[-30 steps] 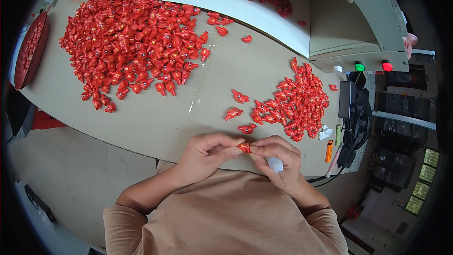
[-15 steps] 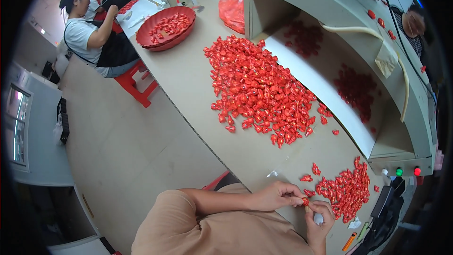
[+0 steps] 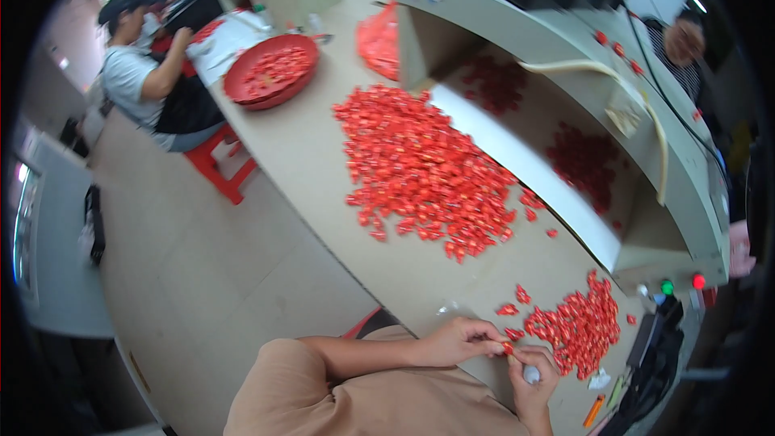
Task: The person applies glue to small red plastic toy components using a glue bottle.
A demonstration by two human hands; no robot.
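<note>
At the table's near edge my left hand (image 3: 462, 342) pinches a small glossy red piece (image 3: 508, 348) between thumb and fingertips. My right hand (image 3: 534, 371) meets it from the other side, its fingertips closed on the same piece. A whitish rounded object (image 3: 531, 374) shows in the curl of my right hand; its kind is unclear. Just beyond the hands lies a smaller heap of similar red pieces (image 3: 577, 327), with a few loose ones at its left. Farther up the table spreads a much larger heap (image 3: 424, 173) of them.
A grey machine housing (image 3: 686, 230) with an open bay stands along the right. Red bowls (image 3: 274, 97) and a red plastic bag (image 3: 378, 44) are farther back. An orange pen-like tool (image 3: 594, 410) lies near my right hand. A person (image 3: 149, 81) sits at the far left.
The whole view has shifted, so the table and heaps appear farther left, and the far things lower. Both hands stay together at the small red piece.
</note>
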